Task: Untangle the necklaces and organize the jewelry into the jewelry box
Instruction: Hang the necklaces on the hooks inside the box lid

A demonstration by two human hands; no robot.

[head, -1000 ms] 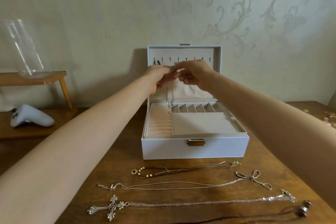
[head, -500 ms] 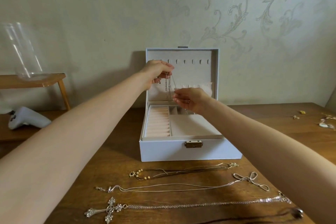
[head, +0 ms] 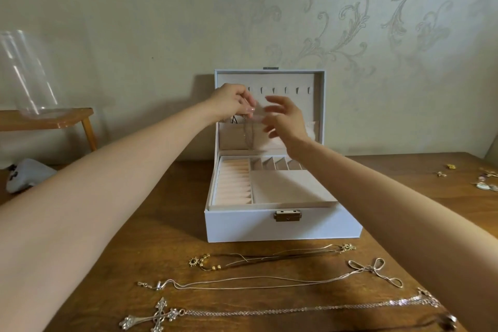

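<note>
Up at the hooks [head: 285,90] in the box [head: 283,226] lid [head: 320,105], the left hand [head: 233,101] pinches a chain [head: 247,132] between curled fingers [head: 249,105], and the chain hangs down inside the lid. Just beside it, the right hand [head: 285,118] hovers with fingers [head: 275,101] spread, holding nothing. Necklaces [head: 159,317] lie in rows along the worktop's [head: 161,224] front edge, before the box.

A brown wooden worktop [head: 175,210] carries an open white jewelry box [head: 283,226] near its back edge. In front of the box three necklaces lie stretched out side by side: a beaded necklace [head: 269,256], a thin chain [head: 269,283] with a bow, and a cross necklace [head: 296,311]. Small trinkets [head: 485,183] lie at the far right.
</note>
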